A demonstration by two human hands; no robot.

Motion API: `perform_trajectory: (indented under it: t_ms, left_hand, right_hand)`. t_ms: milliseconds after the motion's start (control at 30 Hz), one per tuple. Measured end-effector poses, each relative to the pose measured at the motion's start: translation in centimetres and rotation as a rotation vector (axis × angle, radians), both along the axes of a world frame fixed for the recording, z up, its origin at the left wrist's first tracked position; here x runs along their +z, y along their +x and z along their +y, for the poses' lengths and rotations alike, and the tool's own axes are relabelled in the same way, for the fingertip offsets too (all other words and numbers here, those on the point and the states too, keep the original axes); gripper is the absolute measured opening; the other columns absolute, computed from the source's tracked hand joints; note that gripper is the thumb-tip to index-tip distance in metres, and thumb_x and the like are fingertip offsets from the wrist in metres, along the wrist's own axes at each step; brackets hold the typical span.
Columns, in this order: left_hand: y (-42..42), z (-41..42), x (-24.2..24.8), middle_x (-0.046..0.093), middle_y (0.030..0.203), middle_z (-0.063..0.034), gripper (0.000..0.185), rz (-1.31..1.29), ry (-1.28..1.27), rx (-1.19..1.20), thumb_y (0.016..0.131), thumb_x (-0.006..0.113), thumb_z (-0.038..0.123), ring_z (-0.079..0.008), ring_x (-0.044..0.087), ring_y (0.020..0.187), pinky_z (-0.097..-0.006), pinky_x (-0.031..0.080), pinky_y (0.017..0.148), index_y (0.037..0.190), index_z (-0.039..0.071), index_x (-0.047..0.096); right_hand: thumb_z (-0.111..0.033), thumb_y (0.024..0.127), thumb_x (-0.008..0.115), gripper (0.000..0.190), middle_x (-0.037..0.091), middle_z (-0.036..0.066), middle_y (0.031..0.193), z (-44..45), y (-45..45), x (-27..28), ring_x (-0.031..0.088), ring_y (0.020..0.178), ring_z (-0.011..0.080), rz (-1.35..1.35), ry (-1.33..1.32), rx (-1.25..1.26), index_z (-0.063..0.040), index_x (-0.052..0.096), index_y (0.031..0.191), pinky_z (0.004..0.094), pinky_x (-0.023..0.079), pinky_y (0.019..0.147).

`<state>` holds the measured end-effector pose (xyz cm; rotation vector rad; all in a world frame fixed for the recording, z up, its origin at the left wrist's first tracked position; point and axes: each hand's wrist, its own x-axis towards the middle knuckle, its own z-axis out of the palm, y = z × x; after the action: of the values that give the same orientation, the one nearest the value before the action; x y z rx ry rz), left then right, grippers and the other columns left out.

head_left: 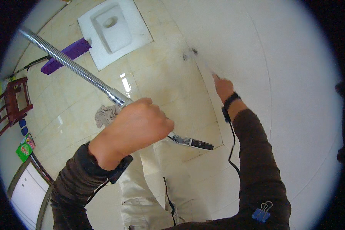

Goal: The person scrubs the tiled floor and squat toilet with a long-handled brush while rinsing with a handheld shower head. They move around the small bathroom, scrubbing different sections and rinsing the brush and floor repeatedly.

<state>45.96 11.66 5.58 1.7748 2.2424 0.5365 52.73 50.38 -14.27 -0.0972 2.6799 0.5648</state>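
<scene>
My left hand (139, 122) grips the handle of a hand shower. From its upper end a flexible chrome hose (72, 64) runs to the upper left, and its dark-faced head (201, 144) sticks out below my fist. My right hand (224, 87) is stretched forward beside the white wall, closed around a thin-handled tool. The dark, blurred end (194, 52) of that tool is close to where wall and floor meet; motion blur hides its exact kind. A crumpled grey-brown cloth (105, 114) appears partly behind my left hand, over the tiled floor.
A white squat toilet (142, 27) is set into the beige tiled floor (83, 120). Beside it lies a purple broom head (66, 56) on a dark pole. A reddish-brown wooden chair (14, 99) and a green package (26, 148) are at the left. The white wall (299, 86) borders my right side.
</scene>
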Motion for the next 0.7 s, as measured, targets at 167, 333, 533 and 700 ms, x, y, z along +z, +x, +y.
perform_trajectory:
  t_ms: [167, 333, 533, 700]
  left_hand:
    - [0.2, -0.2, -1.3, 0.045, 0.055, -0.0022, 0.014, -0.028, 0.070, 0.052, 0.063, 0.058, 0.015, -0.0204, 0.053, 0.056, -0.0310, 0.042, 0.052, 0.062, 0.012, 0.044]
    - [0.0, -0.5, -1.5, 0.044, 0.055, -0.0019, 0.013, -0.037, 0.051, 0.065, 0.063, 0.058, 0.016, -0.0201, 0.052, 0.056, -0.0309, 0.042, 0.053, 0.063, 0.014, 0.046]
    - [0.2, -0.5, -1.6, 0.046, 0.054, -0.0004, 0.011, -0.047, 0.061, 0.047, 0.063, 0.059, 0.015, -0.0188, 0.054, 0.057, -0.0302, 0.043, 0.056, 0.061, 0.014, 0.048]
    - [0.1, 0.0, -1.1, 0.050, 0.055, 0.0003, 0.011, -0.018, 0.006, 0.046, 0.065, 0.059, 0.015, -0.0186, 0.055, 0.058, -0.0297, 0.043, 0.058, 0.061, 0.014, 0.048]
  right_hand:
    - [-0.009, 0.084, 0.047, 0.048, 0.063, 0.009, 0.071, 4.1, 12.0, 5.5, 0.063, 0.061, 0.0233, -0.432, 0.194, -0.069, -0.018, 0.038, 0.131, 0.0367, 0.050, 0.050]
    - [-0.008, 0.083, 0.047, 0.051, 0.063, 0.010, 0.069, 4.5, 8.8, 11.6, 0.062, 0.060, 0.0233, -0.355, 0.092, -0.047, -0.020, 0.037, 0.132, 0.0360, 0.050, 0.049]
    - [-0.009, 0.083, 0.046, 0.048, 0.062, 0.011, 0.071, 2.5, 1.8, 9.9, 0.061, 0.062, 0.0286, -0.142, -0.006, 0.002, -0.017, 0.038, 0.130, 0.0394, 0.048, 0.052]
    - [-0.008, 0.084, 0.046, 0.056, 0.062, 0.011, 0.071, 2.3, 7.9, 15.2, 0.061, 0.061, 0.0262, -0.502, 0.163, -0.094, -0.027, 0.032, 0.134, 0.0399, 0.049, 0.053]
